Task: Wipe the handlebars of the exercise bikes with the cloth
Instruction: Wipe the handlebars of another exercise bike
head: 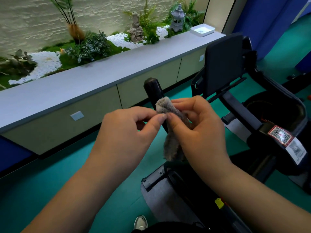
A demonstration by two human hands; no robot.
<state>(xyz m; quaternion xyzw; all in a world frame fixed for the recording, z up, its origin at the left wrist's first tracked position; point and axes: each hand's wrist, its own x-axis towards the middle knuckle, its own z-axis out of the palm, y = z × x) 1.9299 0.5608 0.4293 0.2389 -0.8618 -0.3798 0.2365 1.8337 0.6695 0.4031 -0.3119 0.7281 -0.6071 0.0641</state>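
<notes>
Head camera view, looking down at two bare hands held close together in front of an exercise bike. The fingers of the left hand are curled, with thumb and forefinger pinching the edge of a grey fluffy cloth. The right hand also holds the cloth, its thumb and fingers curled round the upper part, so the cloth is bunched between both hands and hangs down below them in a narrow fold. The fingertips of the two hands almost meet at the cloth.

Just behind the cloth, a black handlebar of the bike stands upright with a rounded top; the cloth overlaps it in view, but whether they touch cannot be told. To the right sits the bike's dark screen panel and frame, with a red and white code sticker on it. Below the hands is the grey body of the bike.

The floor is green. Along the left runs a long grey bench with cupboard doors, carrying a white tray at its far end. Behind it lies an indoor garden with ferns, white pebbles and a small stone lantern. A shoe tip shows at the bottom edge.
</notes>
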